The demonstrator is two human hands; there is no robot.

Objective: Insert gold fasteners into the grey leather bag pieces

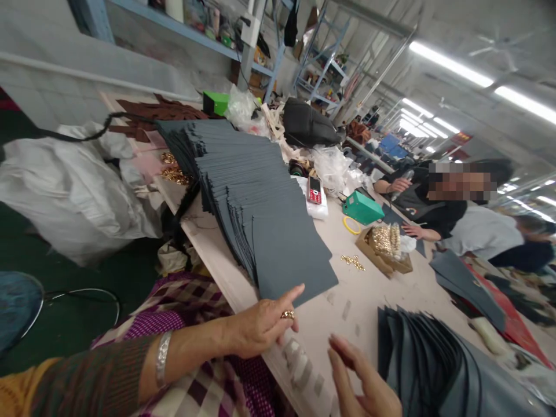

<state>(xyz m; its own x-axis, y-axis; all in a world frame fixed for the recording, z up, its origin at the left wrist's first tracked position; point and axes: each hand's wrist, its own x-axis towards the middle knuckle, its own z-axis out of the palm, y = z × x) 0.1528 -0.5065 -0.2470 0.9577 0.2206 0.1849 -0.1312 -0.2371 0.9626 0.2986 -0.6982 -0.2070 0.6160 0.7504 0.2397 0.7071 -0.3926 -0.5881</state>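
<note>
My left hand, with a ring and a silver bracelet, is at the near corner of a fanned stack of dark grey sheets. Its index finger stretches over the top sheet's edge; the other fingers bend loosely, and nothing shows in them. I cannot tell whether the fingertip touches the sheet. Lower right, my right hand is above the table edge with fingers apart and nothing between them. Just right of it lies a pile of folded dark grey pieces, apart from the hand.
Small gold fittings lie near a cardboard box of gold pieces. Beyond are a green device, a yellow ring and a red phone. Across the table sits a co-worker. White sacks stand at left.
</note>
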